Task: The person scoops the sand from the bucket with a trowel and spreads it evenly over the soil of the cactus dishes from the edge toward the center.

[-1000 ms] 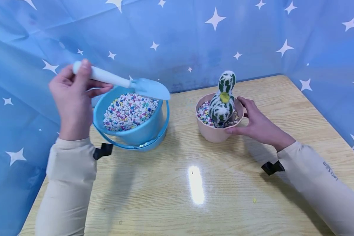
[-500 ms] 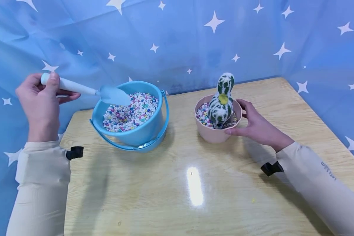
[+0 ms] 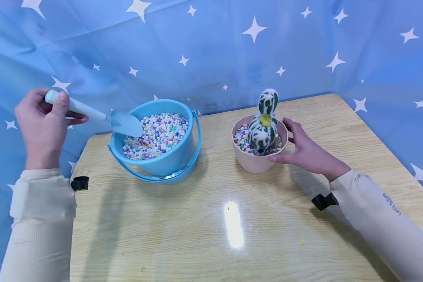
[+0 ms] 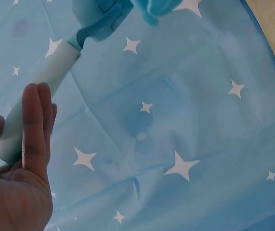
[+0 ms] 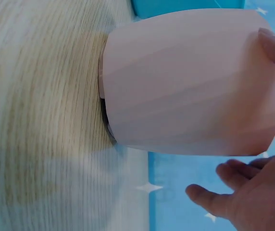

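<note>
My left hand [image 3: 44,125] pinches the pale handle of a light-blue trowel [image 3: 126,123], thumb on one side and fingers on the other. The trowel's blade tilts down over the left rim of a blue bucket [image 3: 165,160] and overlaps the multicoloured pebbles [image 3: 163,131] inside. In the left wrist view, straight fingers lie along the trowel handle [image 4: 56,70]. My right hand [image 3: 308,150] holds the right side of a pink flowerpot [image 3: 252,160], thumb at the near rim. A green-and-white cactus [image 3: 262,131] with a yellow spot stands in the pot among similar pebbles.
Both containers stand on a light wooden table [image 3: 183,231]. The bucket's handle [image 3: 144,177] hangs down along its front. A blue curtain [image 3: 215,51] with white stars hangs behind and beside the table. One small yellow bit [image 3: 302,242] lies near the front right.
My left hand has moved left with the trowel, taking the blade from above the bucket's right side to its left rim, and the blade is now lower. My right hand stays at the pot.
</note>
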{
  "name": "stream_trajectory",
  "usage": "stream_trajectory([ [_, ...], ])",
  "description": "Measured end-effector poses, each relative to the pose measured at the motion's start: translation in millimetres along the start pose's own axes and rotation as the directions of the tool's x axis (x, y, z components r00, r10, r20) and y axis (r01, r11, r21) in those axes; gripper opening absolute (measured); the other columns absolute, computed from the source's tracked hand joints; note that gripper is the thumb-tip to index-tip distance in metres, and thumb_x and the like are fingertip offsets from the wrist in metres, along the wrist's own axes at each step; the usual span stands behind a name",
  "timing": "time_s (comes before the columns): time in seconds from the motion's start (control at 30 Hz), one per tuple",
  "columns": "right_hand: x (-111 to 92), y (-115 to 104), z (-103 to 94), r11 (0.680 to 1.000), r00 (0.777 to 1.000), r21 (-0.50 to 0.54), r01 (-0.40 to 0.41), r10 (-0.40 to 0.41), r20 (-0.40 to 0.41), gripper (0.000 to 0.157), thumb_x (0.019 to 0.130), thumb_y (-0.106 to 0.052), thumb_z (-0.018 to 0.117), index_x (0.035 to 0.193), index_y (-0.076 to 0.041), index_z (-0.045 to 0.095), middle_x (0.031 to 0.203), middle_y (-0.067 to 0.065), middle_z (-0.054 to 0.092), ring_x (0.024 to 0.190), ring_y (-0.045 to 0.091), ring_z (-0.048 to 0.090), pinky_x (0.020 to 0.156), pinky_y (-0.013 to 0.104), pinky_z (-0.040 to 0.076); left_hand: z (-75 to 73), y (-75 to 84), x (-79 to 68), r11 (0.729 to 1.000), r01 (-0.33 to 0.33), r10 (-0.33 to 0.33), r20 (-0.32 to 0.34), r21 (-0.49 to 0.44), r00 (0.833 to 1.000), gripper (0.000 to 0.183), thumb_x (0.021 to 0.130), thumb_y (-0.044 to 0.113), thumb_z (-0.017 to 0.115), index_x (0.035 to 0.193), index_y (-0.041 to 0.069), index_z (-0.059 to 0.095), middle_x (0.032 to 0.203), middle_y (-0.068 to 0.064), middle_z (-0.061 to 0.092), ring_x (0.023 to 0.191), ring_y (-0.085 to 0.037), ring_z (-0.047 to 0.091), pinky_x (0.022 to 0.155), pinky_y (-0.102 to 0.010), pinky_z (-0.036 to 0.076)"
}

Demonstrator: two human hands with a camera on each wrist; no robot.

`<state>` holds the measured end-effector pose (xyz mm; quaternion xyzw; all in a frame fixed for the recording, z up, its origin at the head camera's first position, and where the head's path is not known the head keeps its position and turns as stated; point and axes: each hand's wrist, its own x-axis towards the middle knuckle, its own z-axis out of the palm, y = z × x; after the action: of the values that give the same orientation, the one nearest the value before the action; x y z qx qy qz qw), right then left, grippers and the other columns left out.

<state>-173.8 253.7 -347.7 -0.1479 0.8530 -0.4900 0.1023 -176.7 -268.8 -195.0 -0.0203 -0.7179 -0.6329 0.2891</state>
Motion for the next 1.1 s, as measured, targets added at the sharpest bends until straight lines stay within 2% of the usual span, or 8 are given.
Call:
stream_trajectory([
  [0.07, 1, -1, -0.6, 1.0, 1.0, 0.001, 0.006, -0.006, 0.004, 0.111, 0.086, -0.024, 0.079, 0.157, -0.015, -0.005, 0.161, 0.013, -0.003, 0.143, 0.044, 0.012, 0.111, 0.067, 0.024, -1.5, 0.3, 1.0, 0.999, -0.012, 0.011, 0.016, 0.044, 1.0, 0.018, 0.094, 0.009, 0.065, 0.108, -0.002, 0.063, 0.093, -0.013, 0.061, 0.064, -0.017, 0.069, 0.059, -0.025, 0.06],
  [0.13, 1, -1, -0.8, 1.0, 1.0, 0.005, 0.007, -0.007, 0.004, 0.11, 0.086, -0.025, 0.079, 0.157, -0.015, -0.004, 0.161, 0.013, -0.001, 0.142, 0.045, 0.014, 0.11, 0.068, 0.025, -2.5, 0.8, 0.8, 0.991, -0.026, 0.022, 0.03, 0.129, 0.999, 0.018, 0.095, 0.01, 0.064, 0.11, 0.0, 0.063, 0.091, -0.011, 0.061, 0.062, -0.014, 0.069, 0.06, -0.024, 0.06],
  [0.27, 1, -2, 1.6, 1.0, 1.0, 0.014, -0.002, 0.002, -0.007, 0.11, 0.085, -0.03, 0.08, 0.157, -0.015, -0.002, 0.16, 0.012, 0.001, 0.143, 0.043, 0.014, 0.11, 0.067, 0.026, -3.4, -0.6, -2.3, 0.985, -0.007, -0.006, 0.079, 0.172, 0.997, 0.018, 0.094, 0.012, 0.065, 0.109, 0.002, 0.063, 0.091, -0.011, 0.06, 0.06, -0.013, 0.068, 0.061, -0.024, 0.06],
  [0.4, 1, -2, 5.4, 1.0, 1.0, 0.013, -0.012, 0.012, -0.011, 0.112, 0.084, -0.035, 0.081, 0.157, -0.014, -0.002, 0.16, 0.011, 0.001, 0.143, 0.04, 0.013, 0.111, 0.065, 0.026, -2.6, -11.4, -5.0, 0.98, 0.037, -0.062, 0.125, 0.193, 0.99, 0.022, 0.096, 0.017, 0.065, 0.111, 0.003, 0.063, 0.093, -0.012, 0.059, 0.062, -0.015, 0.069, 0.063, -0.025, 0.061],
  [0.57, -1, -1, 6.7, 1.0, 1.0, 0.0, -0.021, 0.021, -0.002, 0.112, 0.085, -0.036, 0.079, 0.157, -0.016, -0.004, 0.159, 0.013, 0.0, 0.142, 0.044, 0.015, 0.109, 0.066, 0.029, -5.3, -29.7, -7.1, 0.99, 0.097, -0.106, 0.092, 0.098, 0.99, 0.024, 0.096, 0.019, 0.064, 0.112, 0.001, 0.061, 0.095, -0.014, 0.058, 0.065, -0.017, 0.07, 0.063, -0.026, 0.061],
  [0.67, -1, 0, 5.4, 1.0, 1.0, -0.013, 0.003, -0.003, -0.006, 0.113, 0.085, -0.032, 0.08, 0.157, -0.015, -0.005, 0.159, 0.015, 0.0, 0.142, 0.042, 0.015, 0.11, 0.065, 0.028, -7.8, -36.7, -6.8, 0.993, 0.118, -0.12, 0.078, 0.029, 0.99, 0.023, 0.096, 0.018, 0.063, 0.11, -0.001, 0.06, 0.098, -0.016, 0.056, 0.069, -0.017, 0.07, 0.063, -0.027, 0.062],
  [0.83, 1, 1, 3.1, 0.999, 0.999, -0.016, 0.036, -0.036, -0.001, 0.112, 0.085, -0.026, 0.08, 0.157, -0.015, -0.005, 0.158, 0.015, 0.0, 0.145, 0.036, 0.009, 0.113, 0.063, 0.023, -8.9, -45.5, -6.6, 0.984, 0.167, -0.162, 0.092, -0.054, 0.983, 0.024, 0.097, 0.016, 0.062, 0.111, -0.004, 0.06, 0.102, -0.017, 0.052, 0.074, -0.02, 0.07, 0.065, -0.03, 0.062],
  [1.1, 1, 1, 1.3, 0.999, 0.999, -0.021, 0.04, -0.039, 0.007, 0.11, 0.085, -0.023, 0.08, 0.157, -0.014, -0.003, 0.156, 0.016, 0.002, 0.144, 0.036, 0.008, 0.113, 0.065, 0.022, -4.2, -55.3, -9.9, 0.963, 0.228, -0.221, 0.062, -0.142, 0.973, 0.028, 0.096, 0.018, 0.064, 0.112, -0.005, 0.061, 0.109, -0.018, 0.05, 0.075, -0.022, 0.066, 0.067, -0.029, 0.062],
])
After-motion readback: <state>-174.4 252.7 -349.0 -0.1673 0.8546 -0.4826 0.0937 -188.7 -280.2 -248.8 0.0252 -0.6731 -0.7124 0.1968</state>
